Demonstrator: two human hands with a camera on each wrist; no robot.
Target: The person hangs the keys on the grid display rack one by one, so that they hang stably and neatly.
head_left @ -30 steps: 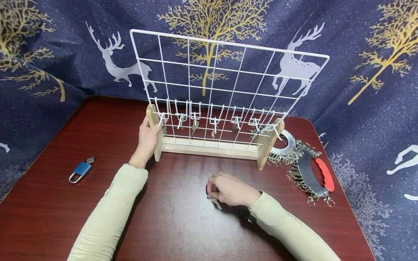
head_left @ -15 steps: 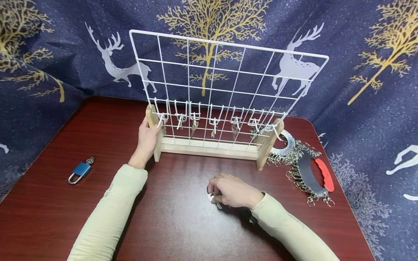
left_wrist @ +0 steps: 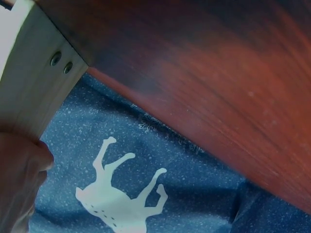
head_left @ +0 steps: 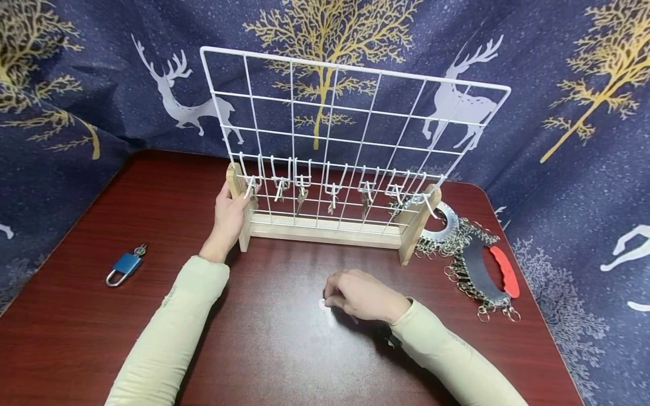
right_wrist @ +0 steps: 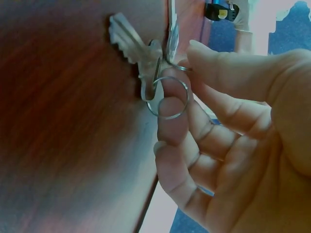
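My left hand (head_left: 229, 217) grips the left wooden upright (head_left: 245, 239) of a white wire grid rack (head_left: 332, 118). In the left wrist view, the fingers of that hand (left_wrist: 22, 167) lie against the upright (left_wrist: 41, 73), which has two screws. Low over the table, my right hand (head_left: 363, 293) pinches keys between thumb and fingers. Close up in the right wrist view, one toothed key (right_wrist: 130, 41) has a thin key ring (right_wrist: 187, 99) lying over the fingers. A second key (right_wrist: 173, 39), seen nearly edge-on, stands near the thumb tip. Glare whitens the keys in the head view.
Several keys (head_left: 302, 194) hang from white hooks along the rack's lower part. A blue padlock (head_left: 127, 263) with a key in it lies at the left. At the right lie a red-handled key holder (head_left: 504, 272) with many rings and a silver ring (head_left: 447, 225). A patterned cloth hangs behind.
The keys have turned in my right fingers, and the hand has shifted slightly to the right. My left hand stays on the upright.
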